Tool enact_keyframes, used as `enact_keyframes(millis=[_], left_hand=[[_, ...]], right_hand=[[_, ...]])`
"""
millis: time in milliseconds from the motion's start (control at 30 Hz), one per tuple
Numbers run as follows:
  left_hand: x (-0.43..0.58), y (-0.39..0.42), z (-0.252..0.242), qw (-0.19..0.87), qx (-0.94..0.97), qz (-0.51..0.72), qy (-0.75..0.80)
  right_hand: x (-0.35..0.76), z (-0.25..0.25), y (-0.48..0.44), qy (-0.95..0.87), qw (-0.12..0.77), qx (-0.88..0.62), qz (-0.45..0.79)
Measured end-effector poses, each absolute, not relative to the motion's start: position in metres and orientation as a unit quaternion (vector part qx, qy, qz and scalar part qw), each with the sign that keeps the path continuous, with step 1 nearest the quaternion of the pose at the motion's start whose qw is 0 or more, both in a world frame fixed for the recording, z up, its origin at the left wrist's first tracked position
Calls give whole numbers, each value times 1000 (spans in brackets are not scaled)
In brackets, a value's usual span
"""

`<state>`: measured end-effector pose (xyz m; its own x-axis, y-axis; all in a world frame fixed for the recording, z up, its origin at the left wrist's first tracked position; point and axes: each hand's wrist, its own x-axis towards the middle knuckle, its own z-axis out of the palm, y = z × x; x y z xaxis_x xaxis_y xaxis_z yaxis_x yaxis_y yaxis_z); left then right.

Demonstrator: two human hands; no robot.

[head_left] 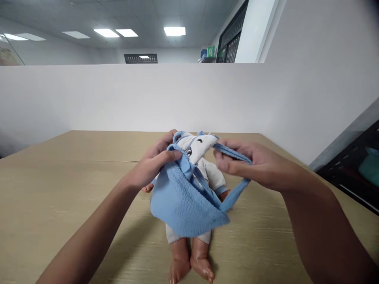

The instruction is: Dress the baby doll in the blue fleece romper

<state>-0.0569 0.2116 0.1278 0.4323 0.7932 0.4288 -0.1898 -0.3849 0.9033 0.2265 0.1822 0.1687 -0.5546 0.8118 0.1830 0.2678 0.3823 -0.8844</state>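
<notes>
A baby doll [192, 252] lies on its back on the wooden table [59, 189], bare feet toward me, dressed in a white outfit. Above its torso I hold a light blue textured garment [183, 201] with straps and a white printed panel. My left hand [154, 163] pinches the garment's upper left edge. My right hand [251, 163] grips a blue strap on the right side, stretching it outward. The doll's head and chest are hidden behind the cloth.
A white partition wall [148, 98] stands along the table's far edge and continues on the right. A dark rack with a teal item [368, 167] sits at the far right. Ceiling lights are visible above.
</notes>
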Motion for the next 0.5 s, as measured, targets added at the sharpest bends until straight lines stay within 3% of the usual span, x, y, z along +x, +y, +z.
enact_keyframes(millis=[167, 267, 367, 500], left_hand=[[-51, 235, 136, 440, 708, 508, 217], [-51, 242, 139, 393, 725, 495, 275], [-56, 244, 140, 339, 736, 486, 327], [-58, 239, 142, 322, 731, 502, 330]], right_hand=[[212, 164, 195, -693, 496, -256, 457], [208, 164, 194, -676, 539, -259, 430], [208, 166, 186, -743, 526, -273, 311], [204, 160, 186, -878, 413, -208, 122]])
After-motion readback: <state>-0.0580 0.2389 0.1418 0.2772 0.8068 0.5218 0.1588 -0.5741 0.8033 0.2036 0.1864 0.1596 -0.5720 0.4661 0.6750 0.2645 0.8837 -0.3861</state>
